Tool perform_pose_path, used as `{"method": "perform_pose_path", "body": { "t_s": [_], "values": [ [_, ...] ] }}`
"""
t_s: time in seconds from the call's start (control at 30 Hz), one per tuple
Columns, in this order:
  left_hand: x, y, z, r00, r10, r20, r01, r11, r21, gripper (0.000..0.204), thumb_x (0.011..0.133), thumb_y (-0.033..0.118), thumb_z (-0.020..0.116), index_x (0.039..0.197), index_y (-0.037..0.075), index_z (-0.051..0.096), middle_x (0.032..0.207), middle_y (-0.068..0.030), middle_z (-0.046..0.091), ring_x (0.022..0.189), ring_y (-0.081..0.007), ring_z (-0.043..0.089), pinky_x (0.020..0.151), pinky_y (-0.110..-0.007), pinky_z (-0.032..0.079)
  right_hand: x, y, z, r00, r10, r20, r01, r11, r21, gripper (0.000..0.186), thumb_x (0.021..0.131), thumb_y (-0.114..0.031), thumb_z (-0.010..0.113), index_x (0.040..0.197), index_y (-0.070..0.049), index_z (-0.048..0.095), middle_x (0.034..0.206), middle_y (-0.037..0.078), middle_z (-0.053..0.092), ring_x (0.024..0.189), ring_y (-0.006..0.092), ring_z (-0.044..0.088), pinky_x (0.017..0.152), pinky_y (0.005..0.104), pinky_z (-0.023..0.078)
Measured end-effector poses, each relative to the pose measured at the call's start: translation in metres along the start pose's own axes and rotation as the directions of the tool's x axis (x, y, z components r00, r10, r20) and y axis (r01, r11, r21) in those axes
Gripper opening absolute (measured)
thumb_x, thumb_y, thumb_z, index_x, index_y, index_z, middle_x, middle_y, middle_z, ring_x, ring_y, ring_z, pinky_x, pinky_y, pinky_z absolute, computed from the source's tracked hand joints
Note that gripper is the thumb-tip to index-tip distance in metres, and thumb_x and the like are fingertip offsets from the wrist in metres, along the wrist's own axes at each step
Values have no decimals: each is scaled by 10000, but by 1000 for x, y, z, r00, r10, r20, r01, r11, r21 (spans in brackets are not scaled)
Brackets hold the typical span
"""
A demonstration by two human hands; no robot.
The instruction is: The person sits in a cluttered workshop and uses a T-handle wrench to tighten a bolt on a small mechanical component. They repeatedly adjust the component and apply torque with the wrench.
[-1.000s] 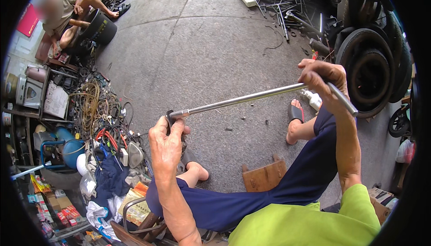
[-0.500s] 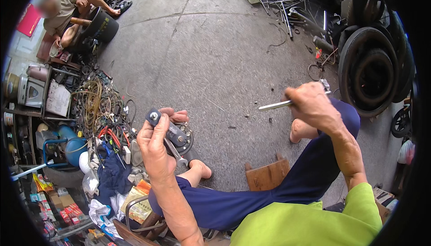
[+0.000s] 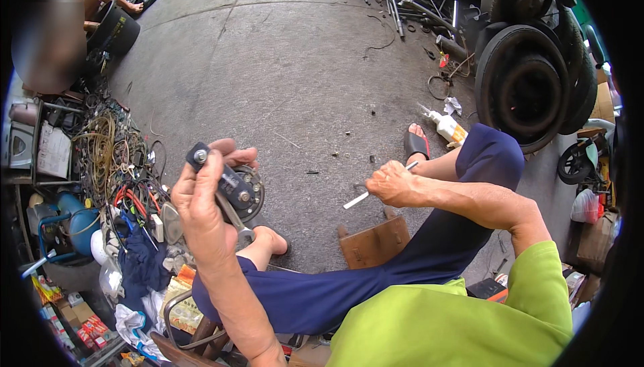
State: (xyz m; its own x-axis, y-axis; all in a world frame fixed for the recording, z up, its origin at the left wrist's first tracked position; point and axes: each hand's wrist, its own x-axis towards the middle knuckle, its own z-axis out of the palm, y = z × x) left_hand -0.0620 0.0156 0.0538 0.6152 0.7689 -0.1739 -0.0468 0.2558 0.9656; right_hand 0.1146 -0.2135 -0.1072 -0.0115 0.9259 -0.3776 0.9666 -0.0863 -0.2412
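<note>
My left hand [image 3: 201, 209] is closed around a black disc-shaped part [image 3: 252, 193] with a flat bracket arm, a bolt showing at each end of the arm. An open-end wrench [image 3: 233, 216] is held against it in the same hand, its jaw pointing down toward my knee. Over the low wooden stool, my right hand [image 3: 396, 186] grips a thin, flat, silvery bar [image 3: 357, 201] that sticks out on both sides of the fist. The two hands are well apart. The bar's middle is hidden by my fingers.
A pile of wires [image 3: 100, 139] lies at the left. The wooden stool [image 3: 377, 245] stands between my legs. Tyres [image 3: 526, 89] stack at the right, behind a white bottle [image 3: 446, 126]. Metal rods [image 3: 397, 15] lie far off. Someone sits beside a black bucket [image 3: 117, 30] at upper left.
My right hand has come down and inward with the bar, from above the knee to over the stool. The view has swung right. My left hand keeps its hold.
</note>
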Motion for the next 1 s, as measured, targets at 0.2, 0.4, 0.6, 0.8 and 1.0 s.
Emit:
{"method": "perform_pose_path", "body": {
  "t_s": [0.2, 0.4, 0.6, 0.8, 1.0],
  "values": [
    [-5, -4, 6, 945, 324, 35, -308, 852, 423, 157, 941, 50, 563, 1056, -38, 623, 920, -122, 701, 883, -164, 673, 811, -286, 529, -1, 9, 17, 989, 11, 146, -19, 998, 57, 117, 753, -107, 593, 742, -24, 675, 698, 178, 669, 648, 351, 682, 554, 453, 520],
    [-6, 4, -3, 919, 385, -85, -282, 792, 542, 183, 959, 65, 533, 1100, -26, 607, 945, -108, 680, 886, -145, 647, 814, -266, 494, -1, 13, -59, 980, 156, 127, -194, 895, 402, 217, 848, -174, 564, 824, 16, 666, 693, 225, 648, 629, 403, 648, 586, 474, 533],
    [1, 12, -26, 831, 517, -205, -223, 647, 729, 179, 956, 22, 529, 1122, -26, 576, 953, -82, 654, 904, -140, 630, 804, -265, 493, -22, 18, -138, 939, 332, -90, -59, 412, 909, 314, 958, -260, 557, 1008, 26, 677, 575, -49, 445, 518, 71, 431, 466, 260, 327],
    [1, 15, -31, 785, 591, -183, -267, 591, 761, 160, 950, 59, 537, 1063, -38, 596, 868, -152, 687, 827, -222, 684, 720, -340, 525, -40, 25, -156, 900, 424, -102, 208, -214, 954, 378, 977, -278, 544, 1070, 81, 618, 521, -62, 324, 421, 22, 251, 404, 223, 187],
    [0, 15, -27, 776, 617, -131, -316, 560, 766, 171, 952, 62, 545, 1074, -46, 596, 873, -159, 688, 830, -224, 689, 717, -342, 528, -43, 27, -157, 914, 367, -171, 286, -287, 914, 373, 979, -274, 531, 1056, 80, 615, 510, -57, 317, 411, 28, 253, 393, 226, 187]
  ]
}}
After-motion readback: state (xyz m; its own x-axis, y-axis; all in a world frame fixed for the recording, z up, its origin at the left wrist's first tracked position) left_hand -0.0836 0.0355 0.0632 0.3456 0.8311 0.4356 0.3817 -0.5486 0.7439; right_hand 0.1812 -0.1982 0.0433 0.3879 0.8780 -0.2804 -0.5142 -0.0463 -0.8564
